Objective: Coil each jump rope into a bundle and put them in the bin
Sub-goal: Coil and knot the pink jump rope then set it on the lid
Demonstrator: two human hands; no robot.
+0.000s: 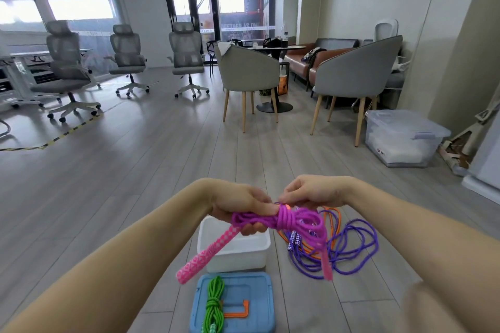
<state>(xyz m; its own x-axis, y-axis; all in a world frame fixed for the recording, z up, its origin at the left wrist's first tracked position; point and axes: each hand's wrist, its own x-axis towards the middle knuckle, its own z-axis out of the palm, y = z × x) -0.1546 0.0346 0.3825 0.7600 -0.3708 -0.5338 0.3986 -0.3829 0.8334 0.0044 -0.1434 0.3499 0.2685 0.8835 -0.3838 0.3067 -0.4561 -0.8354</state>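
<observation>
My left hand [242, 204] grips a coiled magenta jump rope [289, 220] at its middle, above the floor. One pink patterned handle [205, 254] points down to the left; the other hangs at the right. My right hand [311, 192] pinches the rope's wrapped turns at the top of the bundle. Below sits a white bin [243, 251], with nothing visible inside. A bundled green jump rope [215, 303] lies on the blue lid [257, 305]. A loose purple jump rope [354, 249] and an orange one [332, 217] lie tangled on the floor to the right.
An orange clip lies on the blue lid. A clear storage box [403, 138] stands at the right by the wall. Grey armchairs [354, 73], a round table and office chairs [67, 62] stand farther back on the wood floor.
</observation>
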